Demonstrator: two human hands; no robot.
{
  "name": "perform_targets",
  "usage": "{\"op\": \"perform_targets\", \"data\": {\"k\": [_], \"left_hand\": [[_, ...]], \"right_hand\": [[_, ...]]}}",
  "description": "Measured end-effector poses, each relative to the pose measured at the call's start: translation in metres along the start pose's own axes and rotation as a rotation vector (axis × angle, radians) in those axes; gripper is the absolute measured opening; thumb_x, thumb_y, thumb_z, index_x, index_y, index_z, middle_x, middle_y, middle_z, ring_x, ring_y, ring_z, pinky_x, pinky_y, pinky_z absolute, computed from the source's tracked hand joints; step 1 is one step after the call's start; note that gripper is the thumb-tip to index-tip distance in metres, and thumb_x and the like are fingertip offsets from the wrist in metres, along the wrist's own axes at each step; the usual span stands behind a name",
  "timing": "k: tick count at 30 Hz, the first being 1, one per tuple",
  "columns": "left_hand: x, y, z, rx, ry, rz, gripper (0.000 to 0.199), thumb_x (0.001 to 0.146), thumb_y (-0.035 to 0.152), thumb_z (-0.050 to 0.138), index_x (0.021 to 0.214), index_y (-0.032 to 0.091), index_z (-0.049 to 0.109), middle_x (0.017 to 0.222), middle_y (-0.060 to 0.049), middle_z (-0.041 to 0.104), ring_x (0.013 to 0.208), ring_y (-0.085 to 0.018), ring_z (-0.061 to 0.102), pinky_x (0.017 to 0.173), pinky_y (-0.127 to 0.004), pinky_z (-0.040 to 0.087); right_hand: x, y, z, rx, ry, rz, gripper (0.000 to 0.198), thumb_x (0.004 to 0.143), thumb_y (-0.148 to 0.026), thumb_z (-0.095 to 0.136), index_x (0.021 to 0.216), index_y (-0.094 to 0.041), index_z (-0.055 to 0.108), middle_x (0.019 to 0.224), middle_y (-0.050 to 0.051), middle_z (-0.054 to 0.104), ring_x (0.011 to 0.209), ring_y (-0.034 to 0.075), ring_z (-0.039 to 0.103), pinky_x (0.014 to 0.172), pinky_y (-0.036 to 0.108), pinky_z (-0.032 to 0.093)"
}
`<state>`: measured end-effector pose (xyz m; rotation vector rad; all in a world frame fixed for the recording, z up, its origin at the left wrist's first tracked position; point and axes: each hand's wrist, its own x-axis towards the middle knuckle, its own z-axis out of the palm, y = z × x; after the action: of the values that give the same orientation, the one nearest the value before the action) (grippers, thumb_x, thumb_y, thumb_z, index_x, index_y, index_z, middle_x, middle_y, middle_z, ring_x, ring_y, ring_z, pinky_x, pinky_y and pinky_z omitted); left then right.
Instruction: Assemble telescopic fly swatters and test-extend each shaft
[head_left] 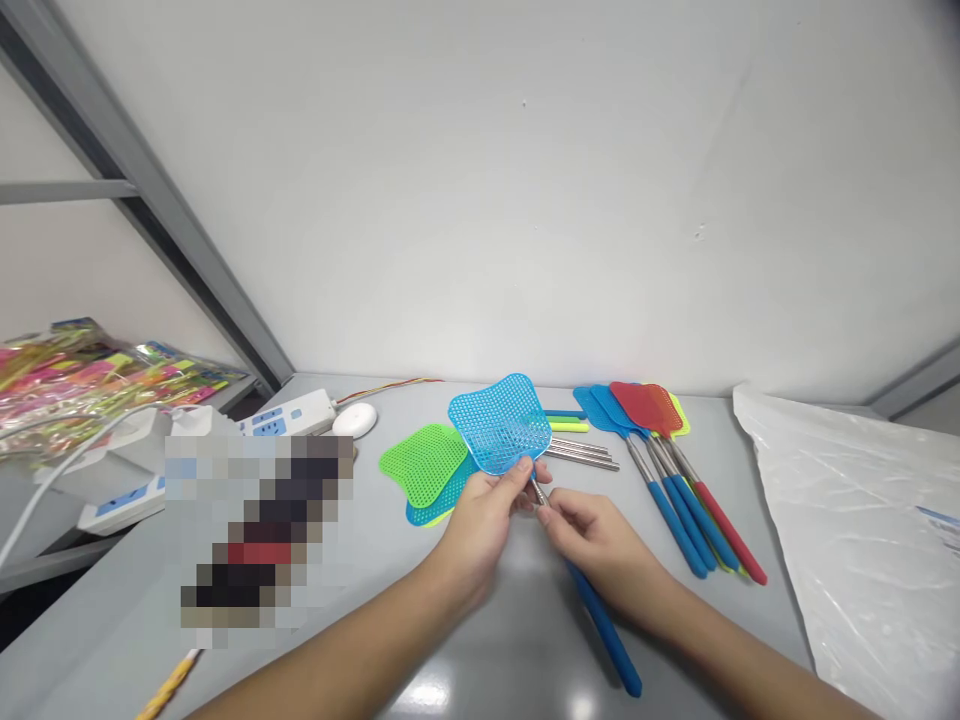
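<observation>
Between my two hands is a fly swatter (501, 425) with a blue mesh head, a short metal shaft and a long blue handle (609, 640) slanting toward me. My left hand (491, 505) is closed, pinching the base of the mesh head. Just below it, my right hand (592, 530) grips the metal shaft above the handle. Left of the swatter lie loose mesh heads: a green one (424, 465) on top, with a blue one (444, 495) and a yellow edge under it. Behind my hands rest several metal rods (585, 453) and a yellow handle (570, 425).
Several whole swatters (679, 500) with blue and red handles lie to the right. A white plastic bag (862, 540) covers the right side. At left are power strips (289, 415), a white round device (354, 420), a pixelated object (262, 540) and packaged colourful goods (90, 390).
</observation>
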<state>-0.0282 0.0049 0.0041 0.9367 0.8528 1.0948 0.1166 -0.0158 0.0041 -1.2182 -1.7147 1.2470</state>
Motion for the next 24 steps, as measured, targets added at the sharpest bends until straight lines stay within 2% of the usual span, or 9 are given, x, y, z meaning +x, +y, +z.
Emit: {"op": "perform_targets", "data": {"k": [6, 9, 14, 18, 21, 24], "left_hand": [[0.005, 0.01, -0.004, -0.063, 0.175, 0.086, 0.028, 0.084, 0.044, 0.06, 0.081, 0.016, 0.065, 0.088, -0.004, 0.061, 0.077, -0.014, 0.053, 0.072, -0.026, 0.042], [0.009, 0.021, -0.009, -0.078, 0.204, 0.153, 0.028, 0.085, 0.044, 0.059, 0.081, 0.016, 0.065, 0.088, -0.003, 0.06, 0.076, -0.013, 0.051, 0.07, -0.025, 0.041], [0.012, 0.025, -0.017, 0.065, 0.135, 0.18, 0.03, 0.087, 0.045, 0.055, 0.086, 0.017, 0.068, 0.081, -0.003, 0.059, 0.075, -0.014, 0.05, 0.072, -0.026, 0.04], [0.008, 0.018, -0.013, 0.16, 0.016, 0.114, 0.035, 0.089, 0.048, 0.051, 0.085, 0.018, 0.068, 0.075, -0.003, 0.056, 0.073, -0.015, 0.049, 0.07, -0.026, 0.04], [0.0, 0.011, -0.004, 0.155, -0.105, 0.047, 0.04, 0.091, 0.049, 0.046, 0.079, 0.017, 0.066, 0.077, -0.003, 0.057, 0.072, -0.014, 0.05, 0.071, -0.026, 0.04], [-0.003, 0.008, 0.001, 0.102, -0.091, 0.071, 0.042, 0.092, 0.05, 0.044, 0.073, 0.017, 0.063, 0.079, -0.004, 0.057, 0.077, -0.015, 0.052, 0.074, -0.027, 0.04]], "right_hand": [[-0.002, -0.01, 0.004, -0.052, -0.037, 0.024, 0.034, 0.087, -0.035, 0.046, 0.061, -0.02, 0.031, 0.058, -0.005, 0.029, 0.056, 0.009, 0.028, 0.051, 0.024, 0.022], [-0.006, -0.016, 0.004, -0.037, -0.07, 0.063, 0.033, 0.086, -0.033, 0.047, 0.06, -0.02, 0.031, 0.058, -0.006, 0.028, 0.056, 0.009, 0.027, 0.051, 0.024, 0.022], [-0.009, -0.014, -0.003, -0.041, -0.091, 0.01, 0.033, 0.088, -0.036, 0.047, 0.062, -0.02, 0.035, 0.059, -0.005, 0.03, 0.058, 0.01, 0.029, 0.052, 0.023, 0.024], [-0.01, -0.004, 0.0, -0.045, -0.089, -0.022, 0.036, 0.089, -0.038, 0.045, 0.06, -0.021, 0.031, 0.058, -0.006, 0.028, 0.056, 0.01, 0.027, 0.052, 0.024, 0.023], [-0.009, 0.0, 0.003, -0.011, -0.082, -0.037, 0.037, 0.089, -0.038, 0.045, 0.06, -0.021, 0.029, 0.057, -0.006, 0.027, 0.056, 0.01, 0.026, 0.051, 0.025, 0.022], [-0.008, -0.003, 0.001, -0.013, -0.079, -0.036, 0.036, 0.089, -0.038, 0.045, 0.06, -0.021, 0.031, 0.058, -0.005, 0.027, 0.057, 0.01, 0.027, 0.052, 0.025, 0.023]]}}
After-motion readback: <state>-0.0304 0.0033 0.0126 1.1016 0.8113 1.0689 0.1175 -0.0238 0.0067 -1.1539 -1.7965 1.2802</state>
